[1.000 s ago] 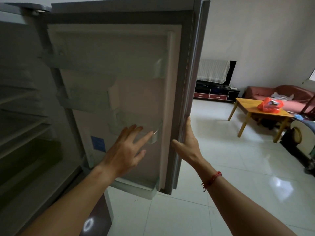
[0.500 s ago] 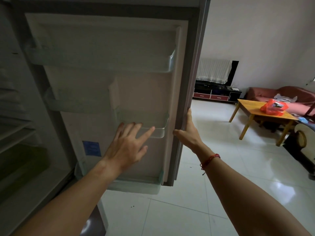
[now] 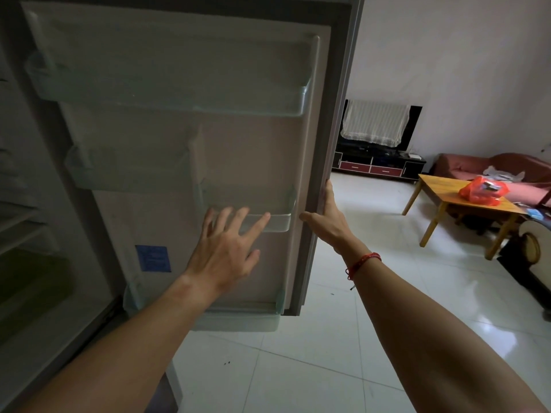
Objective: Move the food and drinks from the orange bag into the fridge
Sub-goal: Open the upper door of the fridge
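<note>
Tiles [image 3: 387,323], white and glossy, are spreading across the lower right of the frame toward a pale wall, where a low TV stand [image 3: 375,168] and a reddish sofa [image 3: 465,166] are sitting. The fridge door [image 3: 238,144] is standing open across the left and centre, its pale inner shelves facing the camera, and the dim fridge [image 3: 29,234] interior is running off the left edge. At the right, the orange bag [image 3: 480,192] is lying crumpled on a wooden table [image 3: 438,189], well apart from the fridge; its contents are too small to make out. The left hand [image 3: 226,254] is spreading wide before a door shelf, holding nothing; whether it is touching is unclear. The right hand [image 3: 328,222] is gripping the door's free edge, fingers hidden behind it.
</note>
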A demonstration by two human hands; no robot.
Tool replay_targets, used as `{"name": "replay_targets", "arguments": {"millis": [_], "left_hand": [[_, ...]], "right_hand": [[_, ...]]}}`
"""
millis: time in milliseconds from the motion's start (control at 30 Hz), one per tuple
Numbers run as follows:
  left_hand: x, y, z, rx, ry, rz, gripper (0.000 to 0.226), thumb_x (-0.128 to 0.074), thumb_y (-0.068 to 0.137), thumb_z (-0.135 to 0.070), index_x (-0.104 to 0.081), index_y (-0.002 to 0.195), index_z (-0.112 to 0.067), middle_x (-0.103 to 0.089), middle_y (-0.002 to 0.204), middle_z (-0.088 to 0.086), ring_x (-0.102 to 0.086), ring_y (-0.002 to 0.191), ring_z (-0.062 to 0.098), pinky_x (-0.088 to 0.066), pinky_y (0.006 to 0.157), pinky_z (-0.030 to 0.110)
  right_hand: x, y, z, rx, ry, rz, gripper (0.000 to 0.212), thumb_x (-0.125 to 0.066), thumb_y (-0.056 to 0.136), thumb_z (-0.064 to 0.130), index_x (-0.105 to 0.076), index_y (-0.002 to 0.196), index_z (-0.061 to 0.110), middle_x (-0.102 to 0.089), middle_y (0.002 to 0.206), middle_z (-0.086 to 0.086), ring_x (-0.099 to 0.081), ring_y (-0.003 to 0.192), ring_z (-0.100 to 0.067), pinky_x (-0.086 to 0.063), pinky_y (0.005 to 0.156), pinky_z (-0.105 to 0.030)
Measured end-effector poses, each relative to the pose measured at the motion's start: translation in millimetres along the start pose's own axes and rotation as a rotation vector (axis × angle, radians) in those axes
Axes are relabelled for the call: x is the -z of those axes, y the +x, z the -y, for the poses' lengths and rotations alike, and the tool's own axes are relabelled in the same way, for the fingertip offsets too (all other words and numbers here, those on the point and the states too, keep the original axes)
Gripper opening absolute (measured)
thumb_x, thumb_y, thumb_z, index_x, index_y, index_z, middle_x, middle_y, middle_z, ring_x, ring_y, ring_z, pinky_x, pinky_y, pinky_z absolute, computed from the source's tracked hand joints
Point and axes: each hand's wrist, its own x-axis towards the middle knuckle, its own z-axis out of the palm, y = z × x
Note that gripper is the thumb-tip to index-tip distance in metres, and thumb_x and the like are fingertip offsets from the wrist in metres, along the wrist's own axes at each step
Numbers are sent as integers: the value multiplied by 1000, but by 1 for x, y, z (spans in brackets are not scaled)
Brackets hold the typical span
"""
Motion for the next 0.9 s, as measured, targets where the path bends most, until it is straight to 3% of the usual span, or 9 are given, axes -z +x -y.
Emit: {"name": "replay_targets", "arguments": {"millis": [167, 333, 600, 767, 900], "left_hand": [[3, 0, 1, -10, -3, 15, 69, -56, 86, -39, -35, 150, -28, -49, 141, 17, -45, 128, 42, -33, 107, 65], [6, 0, 4, -27, -5, 47, 73, -57, 92, -42, -21, 155, -32, -33, 154, 14, -30, 140, 38, -21, 117, 58], [45, -26, 11, 46, -51, 31, 69, -58, 91, -46, -33, 152, -26, -35, 153, 14, -34, 137, 39, -34, 111, 54], [83, -64, 26, 131, -42, 16, 72, -37, 85, -60, -42, 147, -23, -45, 145, 16, -44, 129, 38, -42, 104, 49], [114, -99, 38, 198, -22, -30, 76, -34, 81, -63, -51, 142, -20, -52, 139, 18, -50, 124, 39, -45, 99, 50]], "right_hand": [[1, 0, 0, -14, -18, 10, 105, -70, 92, 9, 6, 163, 25, -13, 170, -8, -31, 150, -38, -34, 118, -51], [4, -6, 6, -19, -70, 10, 102, -70, 94, 13, 5, 163, 21, -7, 171, -9, -21, 154, -36, -27, 121, -49], [7, -47, 36, 46, -258, -47, 100, -70, 92, 45, -3, 163, 22, -19, 167, -14, -28, 151, -36, -32, 118, -50], [1, -87, 65, 149, -339, -12, 95, -67, 93, 50, -7, 163, 26, -22, 165, -16, -32, 147, -37, -36, 116, -51], [-15, -121, 94, 228, -425, 47, 93, -62, 90, 61, -8, 161, 35, -20, 165, -15, -34, 145, -38, -41, 113, -57]]}}
